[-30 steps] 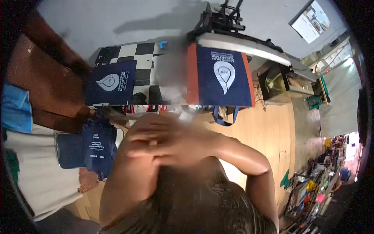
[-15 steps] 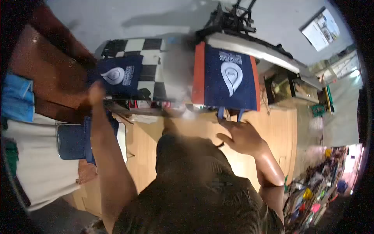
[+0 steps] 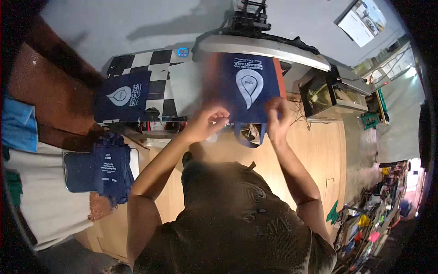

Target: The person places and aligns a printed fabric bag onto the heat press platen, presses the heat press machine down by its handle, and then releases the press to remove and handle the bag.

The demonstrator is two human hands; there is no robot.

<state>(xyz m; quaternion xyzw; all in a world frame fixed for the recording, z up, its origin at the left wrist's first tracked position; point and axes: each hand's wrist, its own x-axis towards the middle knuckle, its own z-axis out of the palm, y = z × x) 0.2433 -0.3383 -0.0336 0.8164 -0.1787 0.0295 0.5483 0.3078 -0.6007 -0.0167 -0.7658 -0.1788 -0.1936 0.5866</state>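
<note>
A navy tote bag [image 3: 228, 77] with orange sides and a white drop-shaped print lies over the end of a pale board, its handles [image 3: 250, 142] hanging toward me. My right hand [image 3: 279, 119] is at the bag's lower right corner, fingers bent and closed on its edge. Beside the lower left corner is my left hand [image 3: 207, 124], fingers curved with a gap to the thumb; nothing shows in it. A second navy bag [image 3: 121, 97] with the same print lies flat on the checkered table [image 3: 157, 82] to the left.
A stack of navy bags [image 3: 112, 169] rests on a chair at left. A small blue device [image 3: 183, 51] sits at the table's back edge. Behind the board stands a black metal frame [image 3: 251, 18]. A glass-sided case [image 3: 335, 98] is at right, and a cluttered pile [image 3: 365, 219] lies at lower right.
My left hand has moved right, from the bag on the checkered table to beside the orange-sided bag. My right hand has risen from the handles to the bag's lower right corner. The view has shifted.
</note>
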